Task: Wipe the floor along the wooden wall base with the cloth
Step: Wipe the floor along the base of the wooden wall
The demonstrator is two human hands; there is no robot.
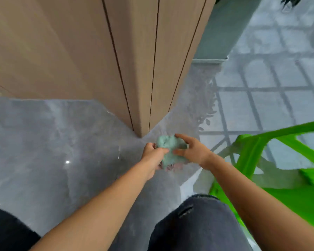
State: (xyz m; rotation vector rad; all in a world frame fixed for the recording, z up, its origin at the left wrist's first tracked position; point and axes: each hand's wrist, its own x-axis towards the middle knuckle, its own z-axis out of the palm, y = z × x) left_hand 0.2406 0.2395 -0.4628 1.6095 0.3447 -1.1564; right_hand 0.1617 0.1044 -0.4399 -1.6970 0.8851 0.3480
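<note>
A pale green cloth [168, 149] is bunched up between both hands, just in front of the corner of the wooden wall [143, 69]. My left hand [151, 153] grips the cloth's left side with closed fingers. On the cloth's right side my right hand [193, 151] holds it with fingers spread over the top. The cloth hangs a little above the glossy grey floor [62, 142], close to where the wall's corner meets it. Part of the cloth is hidden behind my hands.
A bright green plastic chair [261, 160] stands at the right, close to my right forearm. My knees in dark trousers [194, 223] fill the bottom. A grey planter base [216, 42] sits behind the wall at upper right.
</note>
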